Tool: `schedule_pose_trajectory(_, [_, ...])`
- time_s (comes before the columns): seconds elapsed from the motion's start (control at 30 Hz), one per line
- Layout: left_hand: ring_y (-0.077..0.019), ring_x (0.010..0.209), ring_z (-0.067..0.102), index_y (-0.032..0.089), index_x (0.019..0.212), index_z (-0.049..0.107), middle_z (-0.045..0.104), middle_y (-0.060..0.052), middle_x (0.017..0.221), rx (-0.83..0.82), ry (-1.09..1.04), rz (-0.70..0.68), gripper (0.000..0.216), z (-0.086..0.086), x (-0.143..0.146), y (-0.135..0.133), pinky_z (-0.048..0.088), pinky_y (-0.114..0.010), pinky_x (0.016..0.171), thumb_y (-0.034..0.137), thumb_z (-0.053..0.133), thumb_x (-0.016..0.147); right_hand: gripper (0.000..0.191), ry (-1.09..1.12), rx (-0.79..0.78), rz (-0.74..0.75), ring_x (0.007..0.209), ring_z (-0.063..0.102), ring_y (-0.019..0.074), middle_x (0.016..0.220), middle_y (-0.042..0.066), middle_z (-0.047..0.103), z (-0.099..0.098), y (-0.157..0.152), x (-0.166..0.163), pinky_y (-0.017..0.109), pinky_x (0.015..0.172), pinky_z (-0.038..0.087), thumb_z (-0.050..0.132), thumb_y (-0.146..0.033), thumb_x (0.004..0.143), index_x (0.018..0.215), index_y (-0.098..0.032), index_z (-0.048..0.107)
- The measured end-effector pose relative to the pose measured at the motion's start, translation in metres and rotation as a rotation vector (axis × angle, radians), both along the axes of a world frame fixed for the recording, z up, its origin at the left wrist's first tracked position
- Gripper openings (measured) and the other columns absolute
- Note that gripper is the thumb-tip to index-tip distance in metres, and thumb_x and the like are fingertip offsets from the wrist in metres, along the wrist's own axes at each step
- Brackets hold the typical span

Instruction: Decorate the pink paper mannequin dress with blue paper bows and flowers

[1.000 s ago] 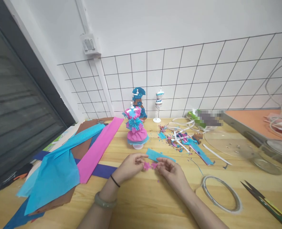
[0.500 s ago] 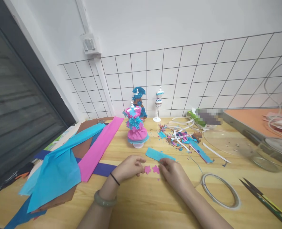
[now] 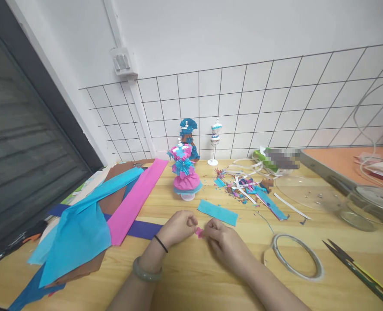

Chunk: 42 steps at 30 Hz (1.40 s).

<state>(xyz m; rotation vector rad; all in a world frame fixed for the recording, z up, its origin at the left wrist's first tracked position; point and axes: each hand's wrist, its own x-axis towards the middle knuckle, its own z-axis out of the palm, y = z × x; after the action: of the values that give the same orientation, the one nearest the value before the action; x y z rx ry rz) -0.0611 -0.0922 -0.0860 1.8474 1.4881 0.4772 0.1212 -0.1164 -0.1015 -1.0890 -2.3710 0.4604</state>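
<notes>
My left hand [image 3: 177, 226] and my right hand [image 3: 223, 240] meet over the wooden table [image 3: 191, 276], fingers pinched together on a small pink paper flower [image 3: 199, 233] between them. A blue paper strip [image 3: 217, 212] lies just beyond the hands. Further back stands a small mannequin in a pink and blue paper dress [image 3: 184, 175]. My left wrist carries a grey-green bangle [image 3: 146, 272] and a black band.
Blue, pink, brown and purple paper sheets [image 3: 90, 216] spread at the left. Paper scraps [image 3: 246, 190] lie at mid-right, a tape ring [image 3: 293, 257] and scissors [image 3: 356, 270] at the right. Two more small mannequins [image 3: 214, 137] stand by the wire grid wall.
The two pink flowers that lay apart between my hands are now pressed together in my fingertips. Both hands have closed in on each other, slightly lower on the table.
</notes>
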Motion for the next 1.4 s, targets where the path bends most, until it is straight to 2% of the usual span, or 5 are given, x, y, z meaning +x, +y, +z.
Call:
schedule_pose_trajectory(0.23, [-0.0103,0.056,0.047,0.013,0.081,0.06,0.055,0.001,0.061,-0.053,-0.084,0.012,0.021,0.007,0.002,-0.002,0.033,-0.02,0.05,0.026,0.053,0.067,0.029,-0.183,0.058,-0.066,0.068,0.059,0.0142,0.085,0.006,0.059,-0.004,-0.001,-0.002,0.022,0.059,0.039,0.039,-0.01,0.083,0.088,-0.021,0.065])
schedule_pose_trajectory(0.7, [-0.0094,0.044,0.045,0.013,0.073,0.056,0.05,0.003,0.047,0.043,-0.307,0.177,0.028,0.005,-0.003,0.009,0.033,-0.02,0.047,0.041,0.051,0.074,0.025,0.327,-0.192,-0.13,0.082,0.058,0.017,0.086,0.007,0.061,0.001,0.004,-0.002,0.028,0.074,0.045,0.041,-0.014,0.081,0.086,-0.017,0.065])
schedule_pose_trajectory(0.93, [-0.0087,0.043,0.04,0.014,0.081,0.061,0.048,0.003,0.05,0.182,-0.266,0.11,0.034,0.005,0.011,0.001,0.028,-0.02,0.044,0.044,0.046,0.079,0.028,0.251,-0.152,-0.09,0.077,0.059,0.0149,0.092,0.007,0.062,0.039,-0.001,0.01,0.025,0.07,0.045,0.04,-0.015,0.081,0.097,-0.018,0.063])
schedule_pose_trajectory(1.1, [-0.0093,0.049,0.039,0.013,0.074,0.063,0.051,0.001,0.056,0.228,-0.218,0.013,0.039,0.011,0.022,-0.01,0.026,-0.021,0.048,0.043,0.04,0.083,0.03,0.049,-0.165,-0.33,0.074,0.062,0.0168,0.096,0.006,0.066,0.067,0.001,0.067,0.026,0.064,0.047,0.04,-0.026,0.082,0.103,-0.021,0.06])
schedule_pose_trajectory(1.4, [-0.0112,0.053,0.048,0.018,0.083,0.067,0.062,-0.001,0.061,0.285,-0.006,-0.221,0.034,0.015,0.052,-0.037,0.031,-0.022,0.052,0.043,0.044,0.083,0.028,-0.251,-0.127,-0.573,0.069,0.062,0.0201,0.073,0.004,0.067,0.01,-0.05,0.146,0.027,0.059,0.045,0.043,-0.04,0.082,0.073,-0.025,0.064])
